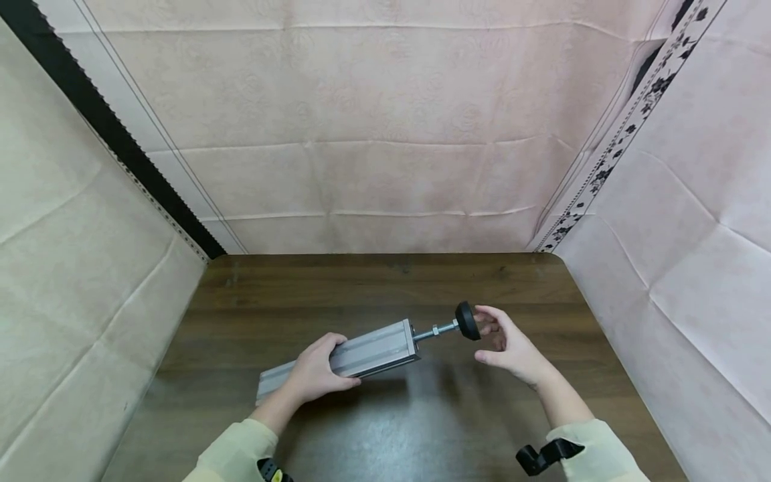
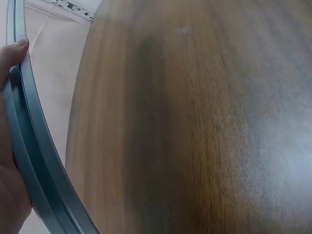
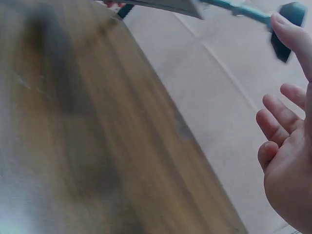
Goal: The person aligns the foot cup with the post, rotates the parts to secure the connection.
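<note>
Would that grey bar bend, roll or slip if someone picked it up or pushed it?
The bar looks metallic and juts straight beyond the left hand, so it is probably stiff. Its flat sides should keep it from rolling easily. Its smooth-looking top may be a little slippery.

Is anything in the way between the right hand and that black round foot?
No, nothing visible stands between the right hand and the black foot; they are so close I can't tell whether they touch. The left hand grips the metal bar, away from the foot.
</note>
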